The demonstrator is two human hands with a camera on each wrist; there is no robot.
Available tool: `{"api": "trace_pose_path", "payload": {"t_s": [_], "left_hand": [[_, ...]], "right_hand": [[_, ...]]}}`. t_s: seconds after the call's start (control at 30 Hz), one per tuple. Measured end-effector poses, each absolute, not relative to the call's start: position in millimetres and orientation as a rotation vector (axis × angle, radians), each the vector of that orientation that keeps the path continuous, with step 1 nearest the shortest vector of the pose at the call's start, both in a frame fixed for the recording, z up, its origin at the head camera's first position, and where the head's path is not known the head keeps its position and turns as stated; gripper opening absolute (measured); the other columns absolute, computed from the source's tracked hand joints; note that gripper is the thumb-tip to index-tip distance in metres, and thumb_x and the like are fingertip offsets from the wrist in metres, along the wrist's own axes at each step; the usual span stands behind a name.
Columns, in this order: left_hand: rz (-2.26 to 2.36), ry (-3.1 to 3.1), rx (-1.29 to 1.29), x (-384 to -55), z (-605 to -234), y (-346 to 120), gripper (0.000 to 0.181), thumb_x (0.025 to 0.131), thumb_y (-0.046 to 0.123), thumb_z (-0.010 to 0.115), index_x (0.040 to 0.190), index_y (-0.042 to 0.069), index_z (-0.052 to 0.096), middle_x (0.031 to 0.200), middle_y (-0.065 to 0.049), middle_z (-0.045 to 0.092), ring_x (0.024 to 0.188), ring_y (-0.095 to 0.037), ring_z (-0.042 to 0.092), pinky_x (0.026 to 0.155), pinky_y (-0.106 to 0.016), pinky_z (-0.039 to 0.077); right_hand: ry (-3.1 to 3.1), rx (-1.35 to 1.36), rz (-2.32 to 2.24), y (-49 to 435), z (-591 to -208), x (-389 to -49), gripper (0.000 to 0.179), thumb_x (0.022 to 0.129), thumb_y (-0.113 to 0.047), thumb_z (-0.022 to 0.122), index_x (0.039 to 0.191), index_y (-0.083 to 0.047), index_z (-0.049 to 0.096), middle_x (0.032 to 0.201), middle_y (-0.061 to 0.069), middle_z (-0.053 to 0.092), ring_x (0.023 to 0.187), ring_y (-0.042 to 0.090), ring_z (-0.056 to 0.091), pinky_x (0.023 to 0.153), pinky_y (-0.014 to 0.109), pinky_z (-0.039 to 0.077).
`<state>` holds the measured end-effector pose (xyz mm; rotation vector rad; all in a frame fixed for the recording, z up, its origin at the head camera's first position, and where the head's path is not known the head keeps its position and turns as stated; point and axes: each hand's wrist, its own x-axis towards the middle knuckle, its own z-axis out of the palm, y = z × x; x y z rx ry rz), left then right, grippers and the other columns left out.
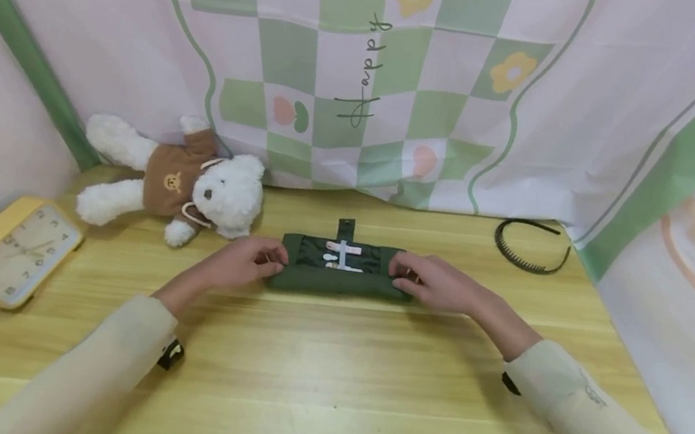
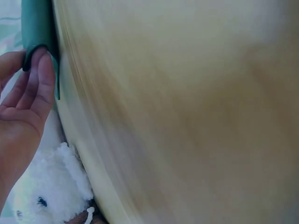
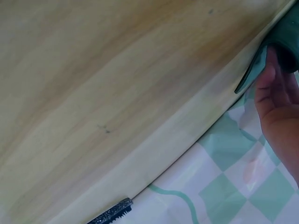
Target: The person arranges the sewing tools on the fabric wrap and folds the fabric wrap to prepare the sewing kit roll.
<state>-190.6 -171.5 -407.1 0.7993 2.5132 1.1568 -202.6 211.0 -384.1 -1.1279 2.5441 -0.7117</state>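
A dark green fabric roll-up pouch (image 1: pixel 341 283) lies on the wooden table, its near side rolled up into a thick tube. On its open inner panel, small pink and white items (image 1: pixel 343 249) sit under a pale strap; they are too small to identify. From the far edge sticks out a tab (image 1: pixel 345 230) with a snap. My left hand (image 1: pixel 251 261) grips the roll's left end, thumb on the outside and fingers at the end opening, as the left wrist view shows. At the right end, my right hand (image 1: pixel 434 283) holds the roll likewise, its fingertips partly hidden.
A white plush dog (image 1: pixel 227 193) in a brown hoodie lies at the back left. Nearer on the left edge rests a yellow clock (image 1: pixel 16 252). A black toothed headband (image 1: pixel 530 265) lies at the back right. Patterned cloth (image 1: pixel 368 168) hangs behind the table.
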Motion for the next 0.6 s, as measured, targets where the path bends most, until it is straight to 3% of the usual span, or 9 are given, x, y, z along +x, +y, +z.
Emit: {"api": "trace_pose_path", "payload": {"t_s": [0.23, 0.47, 0.6], "left_hand": [[1.070, 2.620, 0.896, -194, -410, -165, 0.007, 0.098, 0.005, 0.066, 0.103, 0.007, 0.071, 0.092, -0.002, 0.068, 0.084, -0.016, 0.064, 0.073, -0.036, 0.054], [0.889, 2.707, 1.047, -188, -405, -153, 0.021, 0.092, -0.007, 0.065, 0.107, 0.002, 0.076, 0.099, -0.007, 0.070, 0.093, -0.022, 0.066, 0.081, -0.038, 0.055], [0.871, 2.662, 1.040, -185, -404, -155, 0.019, 0.094, 0.000, 0.067, 0.110, 0.002, 0.077, 0.101, -0.004, 0.067, 0.091, -0.018, 0.063, 0.078, -0.034, 0.054]], "right_hand": [[2.591, -1.233, -0.715, 209, -387, -206, 0.009, 0.097, -0.003, 0.068, 0.104, -0.007, 0.073, 0.103, 0.002, 0.066, 0.084, 0.012, 0.062, 0.073, 0.032, 0.055], [2.595, -1.282, -0.684, 205, -384, -204, 0.013, 0.091, 0.001, 0.072, 0.100, -0.006, 0.078, 0.102, 0.004, 0.070, 0.087, 0.015, 0.065, 0.076, 0.031, 0.056], [2.583, -1.293, -0.637, 205, -383, -202, 0.012, 0.092, -0.005, 0.073, 0.103, -0.004, 0.077, 0.104, 0.006, 0.071, 0.089, 0.017, 0.067, 0.076, 0.033, 0.057]]}}
